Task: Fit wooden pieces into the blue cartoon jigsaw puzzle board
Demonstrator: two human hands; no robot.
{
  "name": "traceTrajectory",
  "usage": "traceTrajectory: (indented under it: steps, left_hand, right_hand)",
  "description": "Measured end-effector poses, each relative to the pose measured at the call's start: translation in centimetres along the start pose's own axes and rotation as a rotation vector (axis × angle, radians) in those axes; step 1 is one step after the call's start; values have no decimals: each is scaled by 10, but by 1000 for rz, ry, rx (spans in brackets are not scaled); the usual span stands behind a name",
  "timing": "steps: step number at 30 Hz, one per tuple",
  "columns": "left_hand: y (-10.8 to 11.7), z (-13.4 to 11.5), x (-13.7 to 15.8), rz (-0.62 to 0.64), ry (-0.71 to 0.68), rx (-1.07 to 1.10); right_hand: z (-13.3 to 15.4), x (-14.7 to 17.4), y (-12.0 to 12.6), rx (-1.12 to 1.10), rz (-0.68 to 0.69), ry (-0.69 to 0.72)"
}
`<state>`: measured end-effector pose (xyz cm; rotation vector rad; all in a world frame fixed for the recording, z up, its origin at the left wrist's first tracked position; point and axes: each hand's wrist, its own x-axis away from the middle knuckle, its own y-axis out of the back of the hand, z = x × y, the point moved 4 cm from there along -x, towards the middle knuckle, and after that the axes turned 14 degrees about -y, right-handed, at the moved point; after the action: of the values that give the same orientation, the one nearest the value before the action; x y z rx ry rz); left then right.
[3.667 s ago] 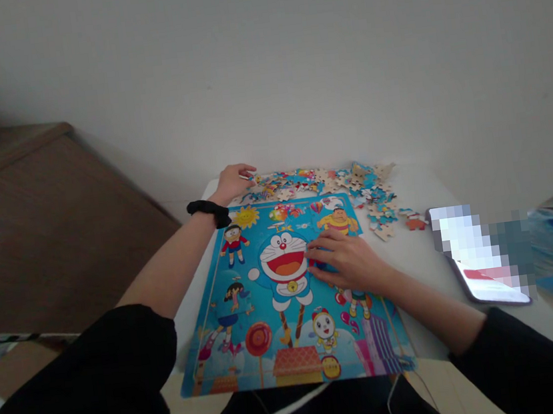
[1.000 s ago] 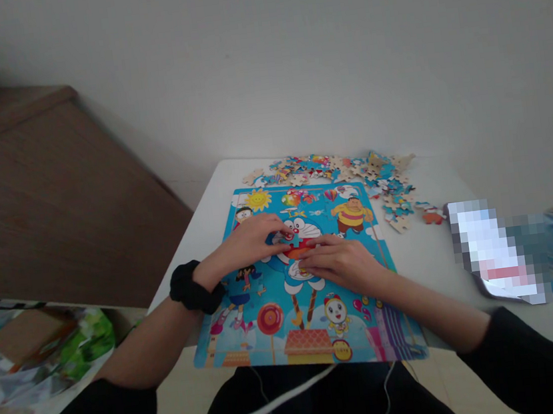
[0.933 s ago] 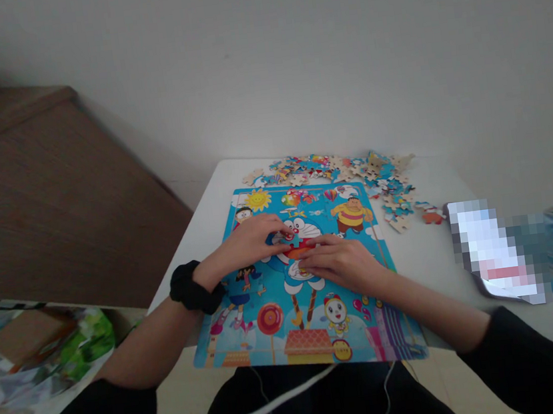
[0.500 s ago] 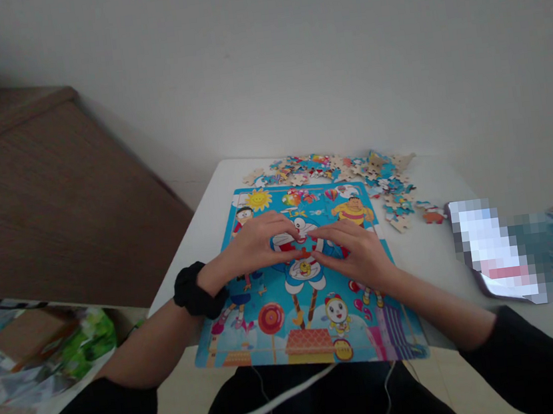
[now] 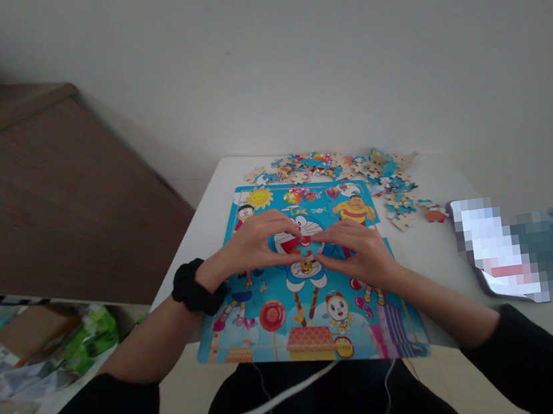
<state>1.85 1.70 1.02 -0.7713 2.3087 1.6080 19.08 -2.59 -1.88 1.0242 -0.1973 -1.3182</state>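
Note:
A blue cartoon puzzle board [image 5: 296, 308] lies in front of me, its near edge overhanging the white table. Over the round-headed figure at its centre, my left hand [image 5: 265, 240] and my right hand [image 5: 355, 251] meet almost fingertip to fingertip. Between thumbs and fingers they pinch a small blue, red and white puzzle piece [image 5: 306, 248] from both sides. Whether this is one piece or two joined ones, I cannot tell. Fingers cover part of its edges. A black band [image 5: 194, 288] circles my left wrist.
Loose puzzle pieces [image 5: 387, 183], some wooden side up, are heaped along the back and right of the white table [image 5: 435, 268]. A phone [image 5: 498, 250] lies at the right. White cable [image 5: 266, 410] crosses my lap. A brown cabinet [image 5: 54, 201] and bags [image 5: 91, 337] are left.
Both hands stay over the board's centre with small finger shifts. What they pinch now shows more blue between the fingertips. The view has shifted slightly.

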Motion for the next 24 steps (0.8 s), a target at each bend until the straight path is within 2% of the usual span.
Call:
traceTrajectory:
  steps: [3, 9, 12, 16, 21, 24]
  left_hand:
    - [4, -1, 0, -23, -6, -33]
    - [14, 1, 1, -79, -4, -75]
    - [16, 4, 1, -36, 46, -104]
    - [13, 9, -2, 58, 92, -176]
    - [12, 37, -2, 194, 211, -266]
    - [19, 64, -1, 199, 342, -351]
  right_hand:
    - [4, 3, 2, -16, 103, 17]
    - [23, 13, 0, -60, 277, 143]
    - [27, 17, -5, -10, 336, 177]
    - [25, 18, -7, 69, 349, 208]
    - [29, 19, -7, 115, 364, 312]
    - [28, 19, -7, 132, 370, 306]
